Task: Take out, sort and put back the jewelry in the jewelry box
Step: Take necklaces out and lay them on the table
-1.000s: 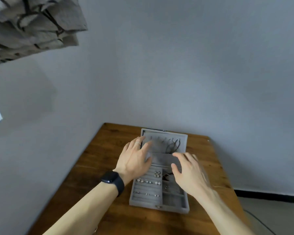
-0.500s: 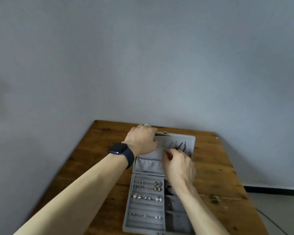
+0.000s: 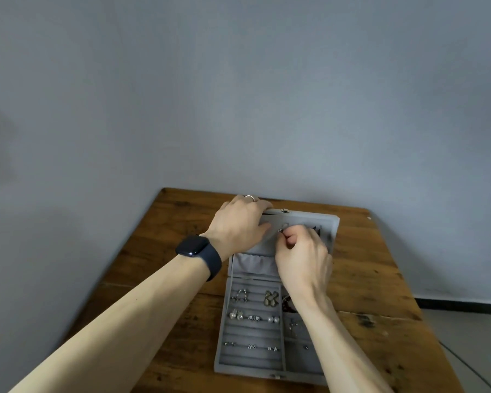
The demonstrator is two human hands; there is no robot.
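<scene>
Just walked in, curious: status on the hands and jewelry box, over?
Left hand grips top edge of the open lid. Right hand pinches a small silver piece at the lid. Nothing blocking.

No writing, label, brand or number can be read anywhere in this view. The watch [image 3: 194,248] on the left wrist has a dark, blank screen. The grey box [image 3: 250,363] has plain surfaces with no legible marking.
</scene>
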